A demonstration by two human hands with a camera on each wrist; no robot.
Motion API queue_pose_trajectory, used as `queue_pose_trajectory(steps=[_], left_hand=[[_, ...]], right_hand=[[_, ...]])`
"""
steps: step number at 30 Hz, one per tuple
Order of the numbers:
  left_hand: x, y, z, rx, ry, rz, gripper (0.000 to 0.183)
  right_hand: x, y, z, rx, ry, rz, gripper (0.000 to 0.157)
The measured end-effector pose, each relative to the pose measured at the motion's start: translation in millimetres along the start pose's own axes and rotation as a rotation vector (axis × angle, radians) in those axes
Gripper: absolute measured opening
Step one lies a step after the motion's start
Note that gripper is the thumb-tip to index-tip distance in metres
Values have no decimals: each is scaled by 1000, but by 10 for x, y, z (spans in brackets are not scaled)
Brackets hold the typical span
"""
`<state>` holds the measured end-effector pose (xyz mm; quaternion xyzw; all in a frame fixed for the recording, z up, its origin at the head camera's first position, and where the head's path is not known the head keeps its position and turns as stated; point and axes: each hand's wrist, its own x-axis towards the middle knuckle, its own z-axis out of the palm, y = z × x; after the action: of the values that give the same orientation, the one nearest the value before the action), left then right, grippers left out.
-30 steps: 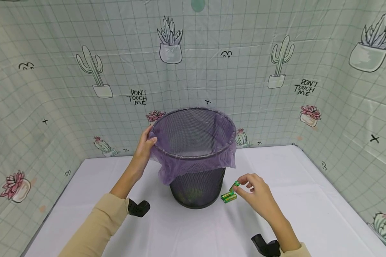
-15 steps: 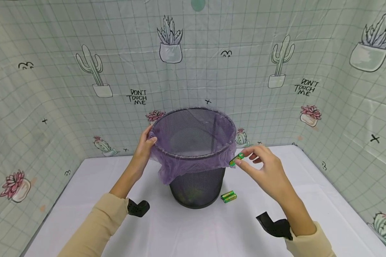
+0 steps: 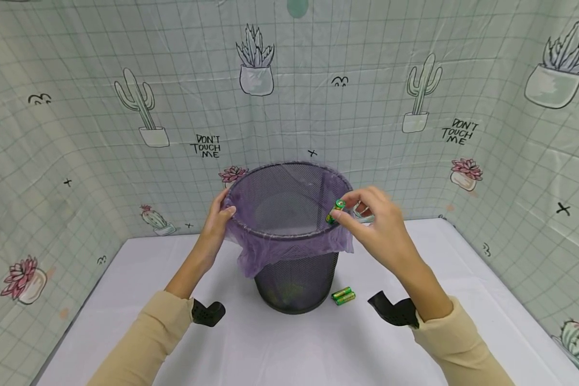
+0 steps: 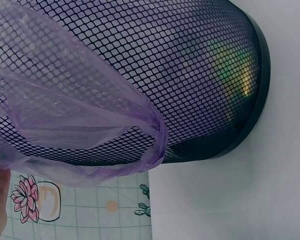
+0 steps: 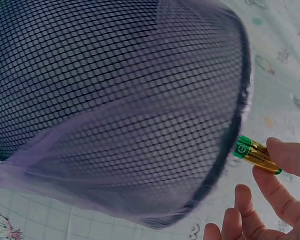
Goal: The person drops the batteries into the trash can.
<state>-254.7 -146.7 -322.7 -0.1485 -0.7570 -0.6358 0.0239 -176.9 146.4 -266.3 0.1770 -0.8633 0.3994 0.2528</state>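
Observation:
A black mesh wastebasket (image 3: 296, 279) stands upright, lined with a purple plastic bag (image 3: 270, 257) folded over its rim. My left hand (image 3: 216, 222) grips the rim on the left side, thumb over the bag's edge. Between thumb and fingertips my right hand (image 3: 381, 228) pinches a green and gold battery (image 3: 336, 211) at the rim's right side. The right wrist view shows that battery (image 5: 257, 155) beside the rim, the other fingers loosely bent. Two more green batteries (image 3: 343, 295) lie side by side on the table, right of the basket's base.
The white cloth-covered table (image 3: 289, 348) holds the basket. Behind it hangs a gridded backdrop (image 3: 289, 118) with cactus drawings. Through the mesh, blurred green and yellow shapes (image 4: 235, 75) show low inside the basket. A black strap mount (image 3: 393, 311) sits on the right wrist.
My right hand has lifted one battery from beside the other two, up and then leftward to the basket's rim. The left hand and the basket stay put.

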Motion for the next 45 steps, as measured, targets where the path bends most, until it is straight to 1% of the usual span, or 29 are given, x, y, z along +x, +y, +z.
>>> queue_pose_trajectory(steps=[3,7,13,19,23,28,32,38,45], left_hand=[[0,0,2,-4,4,-5,63],[1,3,7,-14,8,-6,64],[1,11,10,-26,4,2,63],[-4,17,14,-26,-1,6,63],[-1,13,13,-26,-1,8,63],[0,11,6,-23,-2,8,63],[-3,15,6,-17,-2,3,64],[1,9,7,-16,-4,-3,63],[-5,15,8,-22,-1,-6,63]], right_hand=[[20,44,46,-2,-23,15,18],[-4,103,50,-23,-48,68,23],[-76,220,-1,-38,-30,116,26],[-211,403,16,-52,-24,162,26],[-334,579,88,-69,-61,217,26],[-517,788,231,-76,-146,291,24],[-671,905,346,-69,-197,349,23],[-861,1049,484,-45,-236,416,21],[-994,1170,579,-24,-264,501,21]])
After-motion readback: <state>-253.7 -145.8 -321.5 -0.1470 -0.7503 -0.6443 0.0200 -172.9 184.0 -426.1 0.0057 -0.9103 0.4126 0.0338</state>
